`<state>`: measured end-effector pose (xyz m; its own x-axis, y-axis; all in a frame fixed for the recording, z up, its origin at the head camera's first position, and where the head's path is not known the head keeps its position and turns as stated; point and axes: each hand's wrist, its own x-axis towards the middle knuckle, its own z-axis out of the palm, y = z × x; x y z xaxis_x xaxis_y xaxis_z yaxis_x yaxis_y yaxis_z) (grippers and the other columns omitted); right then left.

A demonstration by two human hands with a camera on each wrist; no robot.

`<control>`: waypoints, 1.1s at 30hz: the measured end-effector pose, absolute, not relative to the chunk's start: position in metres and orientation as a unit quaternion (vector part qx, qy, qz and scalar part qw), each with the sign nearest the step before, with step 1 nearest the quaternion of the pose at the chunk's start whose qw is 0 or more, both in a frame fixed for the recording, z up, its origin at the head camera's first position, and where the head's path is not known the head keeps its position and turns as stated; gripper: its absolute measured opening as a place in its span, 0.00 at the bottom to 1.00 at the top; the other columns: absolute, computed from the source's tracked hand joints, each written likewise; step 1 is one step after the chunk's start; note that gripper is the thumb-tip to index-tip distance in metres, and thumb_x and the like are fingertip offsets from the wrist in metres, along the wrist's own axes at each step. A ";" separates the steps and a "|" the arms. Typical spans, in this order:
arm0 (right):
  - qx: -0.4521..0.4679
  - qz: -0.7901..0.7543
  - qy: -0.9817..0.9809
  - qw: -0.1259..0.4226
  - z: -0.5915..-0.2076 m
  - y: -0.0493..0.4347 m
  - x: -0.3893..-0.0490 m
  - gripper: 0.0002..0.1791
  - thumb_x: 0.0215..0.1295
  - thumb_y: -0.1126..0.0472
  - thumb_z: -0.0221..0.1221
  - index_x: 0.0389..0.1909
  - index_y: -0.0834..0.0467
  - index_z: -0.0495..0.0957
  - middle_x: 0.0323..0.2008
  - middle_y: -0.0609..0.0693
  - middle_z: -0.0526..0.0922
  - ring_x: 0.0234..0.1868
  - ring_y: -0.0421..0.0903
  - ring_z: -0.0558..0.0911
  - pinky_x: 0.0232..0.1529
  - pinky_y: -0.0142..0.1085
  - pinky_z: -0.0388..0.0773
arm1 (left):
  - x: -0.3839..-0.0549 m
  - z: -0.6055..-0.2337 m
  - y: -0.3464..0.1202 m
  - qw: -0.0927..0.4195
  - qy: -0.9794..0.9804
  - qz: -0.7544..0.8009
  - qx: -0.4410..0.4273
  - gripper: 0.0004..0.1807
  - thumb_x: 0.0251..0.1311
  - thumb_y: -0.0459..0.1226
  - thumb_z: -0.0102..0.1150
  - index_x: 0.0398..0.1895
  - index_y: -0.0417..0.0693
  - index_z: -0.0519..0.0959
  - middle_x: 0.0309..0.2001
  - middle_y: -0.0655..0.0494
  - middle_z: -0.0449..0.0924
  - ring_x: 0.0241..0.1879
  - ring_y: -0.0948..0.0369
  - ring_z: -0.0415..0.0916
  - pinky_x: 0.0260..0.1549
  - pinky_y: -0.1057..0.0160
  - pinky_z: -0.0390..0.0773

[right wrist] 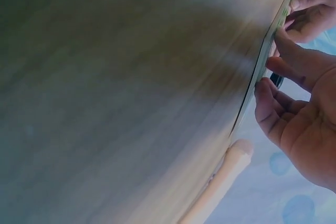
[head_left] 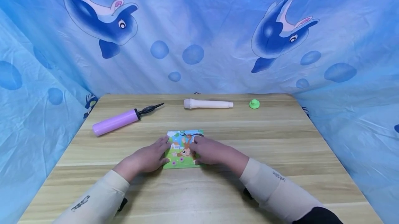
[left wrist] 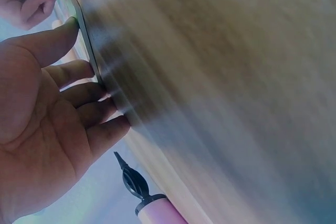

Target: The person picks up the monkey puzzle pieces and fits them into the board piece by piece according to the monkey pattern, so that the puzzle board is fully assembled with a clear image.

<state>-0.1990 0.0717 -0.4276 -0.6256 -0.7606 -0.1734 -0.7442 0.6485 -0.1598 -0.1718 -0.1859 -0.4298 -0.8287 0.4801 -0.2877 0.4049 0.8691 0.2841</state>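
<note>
A flat picture board (head_left: 182, 163), printed with a monkey, a small house and flowers on grass, lies in the middle of the table. My left hand (head_left: 154, 153) rests at its left side, fingers spread, with thumb and fingertips on the edge. From the right, my right hand (head_left: 209, 151) reaches over the board, its bent fingers touching the picture and covering part of the monkey. In the right wrist view, the right thumb lies at the board's near edge, and the fingertips (right wrist: 261, 85) press down on its surface.
A purple hand pump (head_left: 116, 123) with a black nozzle lies at the left. Along the back are a white toy microphone (head_left: 209, 104) and a small green duck (head_left: 254, 104). The wood-grain table (head_left: 187, 196) ends at a blue dolphin-printed curtain (head_left: 199, 26).
</note>
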 end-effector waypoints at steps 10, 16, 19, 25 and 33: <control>-0.424 0.106 0.893 0.109 -0.415 0.076 -0.158 0.41 0.60 0.31 0.59 0.64 0.56 0.71 0.58 0.49 0.70 0.54 0.43 0.67 0.50 0.32 0.75 | -0.170 -0.432 -0.185 0.172 0.950 0.103 0.239 0.35 0.71 0.46 0.52 0.74 0.38 0.58 0.78 0.40 0.44 0.77 0.43 0.43 0.72 0.42 0.55; -0.419 0.175 0.886 0.099 -0.411 0.075 -0.143 0.52 0.57 0.24 0.53 0.72 0.57 0.63 0.68 0.52 0.66 0.59 0.45 0.67 0.48 0.33 0.76 | -0.171 -0.432 -0.185 0.172 0.950 0.108 0.237 0.35 0.71 0.47 0.52 0.74 0.39 0.58 0.78 0.41 0.44 0.77 0.43 0.43 0.72 0.42 0.55; -0.415 0.183 0.885 0.106 -0.411 0.076 -0.142 0.52 0.58 0.23 0.52 0.73 0.55 0.62 0.72 0.53 0.63 0.63 0.46 0.66 0.52 0.34 0.76 | -0.170 -0.431 -0.184 0.173 0.950 0.110 0.236 0.35 0.71 0.47 0.52 0.74 0.39 0.58 0.78 0.40 0.44 0.77 0.43 0.43 0.72 0.42 0.55; -0.407 0.178 0.889 0.108 -0.414 0.074 -0.142 0.50 0.59 0.25 0.52 0.74 0.53 0.62 0.73 0.52 0.62 0.65 0.45 0.65 0.54 0.36 0.75 | -0.168 -0.432 -0.184 0.172 0.951 0.113 0.232 0.35 0.71 0.46 0.53 0.74 0.38 0.59 0.78 0.40 0.44 0.77 0.43 0.43 0.72 0.42 0.55; -0.402 0.177 0.890 0.121 -0.413 0.074 -0.146 0.46 0.63 0.27 0.51 0.74 0.52 0.61 0.74 0.51 0.61 0.69 0.45 0.64 0.58 0.38 0.75 | -0.170 -0.432 -0.184 0.165 0.952 0.106 0.233 0.35 0.70 0.47 0.54 0.74 0.39 0.59 0.78 0.40 0.45 0.76 0.43 0.46 0.71 0.41 0.58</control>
<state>-0.1461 0.0744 -0.4125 -0.6482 -0.6723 -0.3576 -0.7580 0.6144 0.2189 -0.1697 -0.1844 -0.4322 -0.8366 0.4791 -0.2656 0.4088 0.8688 0.2794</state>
